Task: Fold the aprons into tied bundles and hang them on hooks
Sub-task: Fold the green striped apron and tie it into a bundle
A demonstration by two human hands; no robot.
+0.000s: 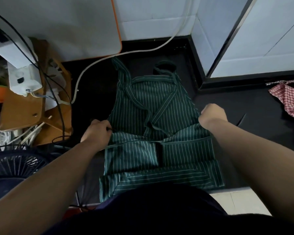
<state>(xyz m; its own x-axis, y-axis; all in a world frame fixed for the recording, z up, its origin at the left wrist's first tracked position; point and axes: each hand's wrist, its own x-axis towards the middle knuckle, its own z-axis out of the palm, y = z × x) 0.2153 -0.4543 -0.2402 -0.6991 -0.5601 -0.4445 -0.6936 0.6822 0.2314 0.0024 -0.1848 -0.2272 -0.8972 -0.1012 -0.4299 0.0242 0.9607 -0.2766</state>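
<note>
Left hand and right hand pinch opposite side edges of the green white-striped cloth apron, spread on the black floor mat.

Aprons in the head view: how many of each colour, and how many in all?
Green striped apron: 1, gripped at its side edges by the left hand and the right hand.
Red checked apron: 1, lying apart at the right, untouched.
Total: 2 aprons.
</note>
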